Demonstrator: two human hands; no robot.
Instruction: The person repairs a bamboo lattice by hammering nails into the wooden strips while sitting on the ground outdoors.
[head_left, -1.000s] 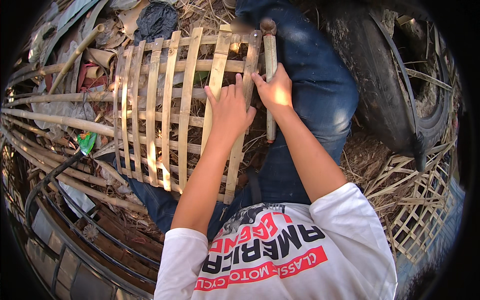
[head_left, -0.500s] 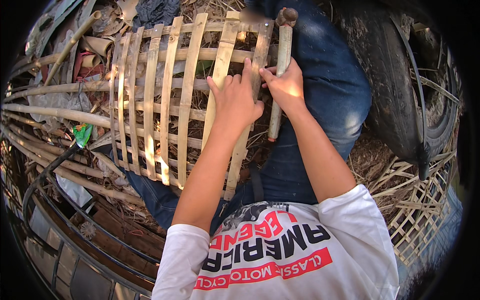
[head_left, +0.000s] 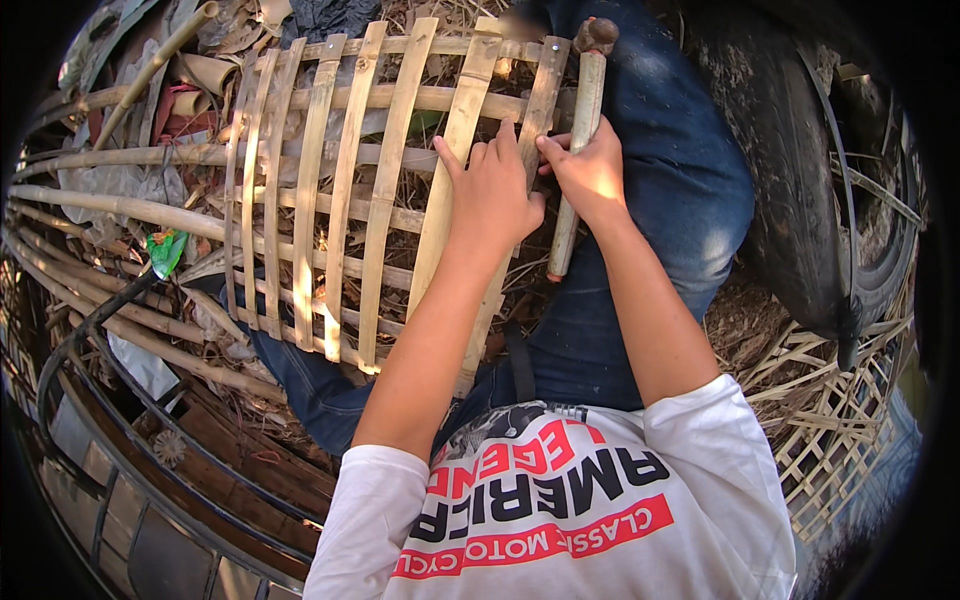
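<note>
A lattice of split bamboo slats (head_left: 384,190) nailed across bamboo strips lies over my legs. My left hand (head_left: 490,195) lies on its right part with fingers spread, across the two rightmost slats. Beside it, my right hand (head_left: 592,175) curls around a hammer (head_left: 565,235) with a pale, worn handle and a rusty head at the far end. The right thumb and fingertips come close together at the edge of the rightmost slat (head_left: 541,110). Whether they also pinch something small cannot be seen. Nail heads show near the slats' far ends.
Long bamboo poles (head_left: 140,205) fan out to the left, above a black metal frame (head_left: 70,370). An old black tyre (head_left: 770,180) lies at the right, with a woven bamboo piece (head_left: 830,450) below it. Dry leaves, plastic scraps and a green wrapper (head_left: 166,252) litter the ground.
The view has shifted slightly, so the lattice, hammer and both hands appear a little further right. Both hands keep nearly the same places on the slats and hammer.
</note>
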